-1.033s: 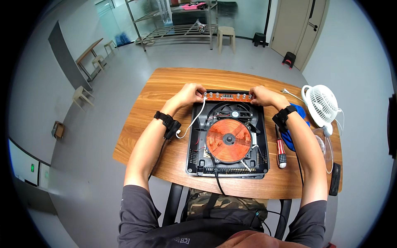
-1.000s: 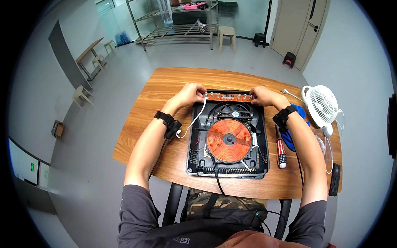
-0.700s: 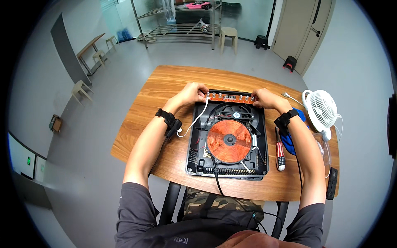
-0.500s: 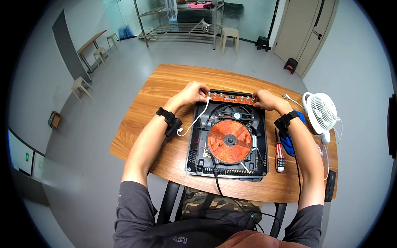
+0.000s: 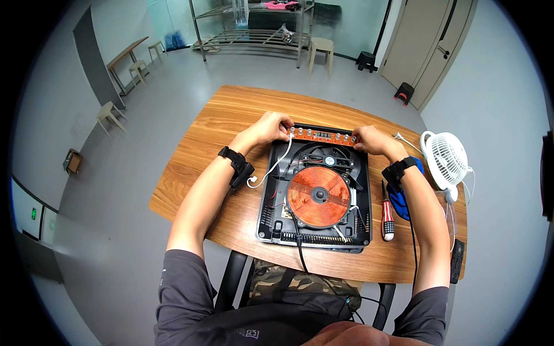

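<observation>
An opened induction cooker (image 5: 265,222) lies on the table, its round copper coil (image 5: 304,206) and black fan (image 5: 329,161) exposed. Along its far edge sits an orange control circuit board (image 5: 323,136) with a small display and several round buttons. My left hand (image 5: 272,127) pinches the board's left end, where a white cable (image 5: 280,161) hangs down to a loose plug on the table. At the other end, my right hand (image 5: 371,140) grips the board between thumb and fingers. The fingertips are partly hidden behind the board's ends.
Right of the cooker lie a screwdriver (image 5: 387,219) with a red, white and black handle and a blue item (image 5: 399,203) under my forearm. A white fan (image 5: 447,158) and a black strip (image 5: 457,260) are by the table's right edge. A black cord (image 5: 299,248) runs toward me.
Both hands stay at the ends of the control board, with hardly any movement. The whole view has shifted slightly.
</observation>
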`<state>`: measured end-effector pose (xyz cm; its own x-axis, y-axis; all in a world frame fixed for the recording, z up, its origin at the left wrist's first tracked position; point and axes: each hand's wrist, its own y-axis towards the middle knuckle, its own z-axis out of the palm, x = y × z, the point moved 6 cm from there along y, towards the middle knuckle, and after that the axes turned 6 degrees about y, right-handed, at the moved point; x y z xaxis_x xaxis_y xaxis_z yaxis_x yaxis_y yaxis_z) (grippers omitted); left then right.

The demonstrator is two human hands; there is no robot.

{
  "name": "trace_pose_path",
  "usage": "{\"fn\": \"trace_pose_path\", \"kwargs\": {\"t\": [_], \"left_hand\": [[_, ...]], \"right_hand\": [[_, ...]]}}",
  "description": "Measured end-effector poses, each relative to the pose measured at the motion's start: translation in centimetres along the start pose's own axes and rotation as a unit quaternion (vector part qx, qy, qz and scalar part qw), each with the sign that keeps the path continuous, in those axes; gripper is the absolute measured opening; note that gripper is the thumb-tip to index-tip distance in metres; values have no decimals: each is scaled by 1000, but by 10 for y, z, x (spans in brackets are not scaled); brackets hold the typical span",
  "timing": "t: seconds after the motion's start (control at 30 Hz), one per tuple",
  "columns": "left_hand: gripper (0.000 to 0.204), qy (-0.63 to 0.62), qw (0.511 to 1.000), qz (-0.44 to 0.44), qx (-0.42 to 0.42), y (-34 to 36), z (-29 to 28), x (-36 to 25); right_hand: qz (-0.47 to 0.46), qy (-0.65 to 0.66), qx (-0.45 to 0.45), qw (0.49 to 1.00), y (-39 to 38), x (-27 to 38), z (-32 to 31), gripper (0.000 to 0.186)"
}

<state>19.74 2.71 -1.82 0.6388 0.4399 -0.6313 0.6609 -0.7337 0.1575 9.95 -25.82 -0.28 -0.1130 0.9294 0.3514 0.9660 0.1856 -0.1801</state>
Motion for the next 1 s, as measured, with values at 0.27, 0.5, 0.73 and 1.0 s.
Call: {"fn": "trace_pose_path", "kwargs": {"t": [0.27,0.5,0.73,1.0], "left_hand": [[41,29,999,13,-14,-5,-2,-8],[47,3,999,29,-29,-6,0,2],[57,3,999,33,-29,-4,3,-1],[62,8,998,37,-43,-5,6,-5]], "right_hand": [[-15,39,-10,999,-3,2,0,37],[-30,34,-24,999,-2,5,1,35],[-37,10,-29,999,-1,0,-1,35],[11,80,0,997,-5,-1,-5,29]]}}
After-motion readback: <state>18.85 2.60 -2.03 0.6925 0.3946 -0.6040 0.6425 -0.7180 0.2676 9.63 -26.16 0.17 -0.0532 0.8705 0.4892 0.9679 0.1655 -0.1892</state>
